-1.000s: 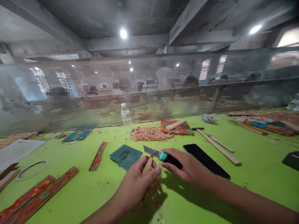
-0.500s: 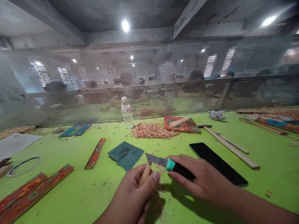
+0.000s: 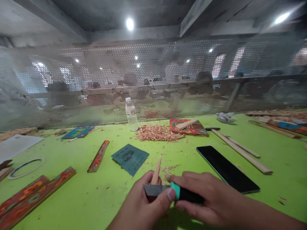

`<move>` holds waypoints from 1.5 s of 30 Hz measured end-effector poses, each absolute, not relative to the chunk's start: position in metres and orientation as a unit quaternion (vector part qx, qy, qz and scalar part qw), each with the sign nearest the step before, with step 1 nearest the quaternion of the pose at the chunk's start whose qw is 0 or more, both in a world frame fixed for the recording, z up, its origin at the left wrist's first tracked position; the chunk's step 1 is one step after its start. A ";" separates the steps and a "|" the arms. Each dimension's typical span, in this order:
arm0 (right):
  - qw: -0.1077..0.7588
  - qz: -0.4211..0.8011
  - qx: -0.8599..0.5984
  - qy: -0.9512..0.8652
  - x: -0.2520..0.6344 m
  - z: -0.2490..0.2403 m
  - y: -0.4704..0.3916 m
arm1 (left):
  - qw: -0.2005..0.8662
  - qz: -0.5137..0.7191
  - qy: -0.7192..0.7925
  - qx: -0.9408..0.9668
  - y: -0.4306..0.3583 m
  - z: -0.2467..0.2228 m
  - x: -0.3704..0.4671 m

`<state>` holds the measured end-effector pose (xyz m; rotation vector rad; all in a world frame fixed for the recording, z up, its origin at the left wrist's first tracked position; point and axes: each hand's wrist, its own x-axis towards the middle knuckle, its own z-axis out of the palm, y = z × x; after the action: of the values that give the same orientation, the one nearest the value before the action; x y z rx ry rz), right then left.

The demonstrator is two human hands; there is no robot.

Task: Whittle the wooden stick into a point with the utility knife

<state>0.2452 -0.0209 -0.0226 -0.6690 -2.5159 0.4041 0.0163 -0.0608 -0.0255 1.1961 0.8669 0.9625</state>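
My left hand (image 3: 146,204) is closed around a slim wooden stick (image 3: 157,169), whose tapered tip points away from me. In my right hand (image 3: 203,195) is a utility knife (image 3: 189,194) with a black handle and teal collar. Its blade lies across the stick low down, close to my left fingers, and my left thumb rests against the blade by the collar. The lower part of the stick is hidden by the blade and my left hand. Just beyond, a dark green sheet of sandpaper (image 3: 130,158) lies flat on the table, with small shavings (image 3: 169,169) beside the stick.
A black phone (image 3: 227,169) lies right of my hands, with a hammer (image 3: 242,151) past it. Farther back are a heap of shavings (image 3: 158,133), a water bottle (image 3: 131,115) and a painted board (image 3: 201,128). Painted strips (image 3: 35,199) lie left; a perforated screen (image 3: 155,80) stands behind.
The knife blade has moved from near the stick's tip down towards me, to my left fingers. My left thumb now meets the blade. My right hand has come closer to my left.
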 end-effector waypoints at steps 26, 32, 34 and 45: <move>0.266 0.013 -0.313 -0.912 0.241 -0.031 -0.028 | 0.589 0.330 0.516 0.527 -0.058 -0.034 0.024; 0.290 0.014 -0.320 -0.902 0.245 -0.030 -0.024 | 0.599 0.346 0.517 0.504 -0.057 -0.034 0.025; 0.321 -0.003 -0.342 -0.883 0.249 -0.027 -0.017 | 0.605 0.347 0.517 0.495 -0.058 -0.033 0.025; 0.375 0.003 -0.316 -0.872 0.254 -0.013 -0.014 | 0.643 0.400 0.426 0.495 -0.065 -0.026 0.023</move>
<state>0.2542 -0.0136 -0.0130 -0.8080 -2.2311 0.0066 0.0227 -0.0646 -0.0255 1.1268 0.9704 0.9105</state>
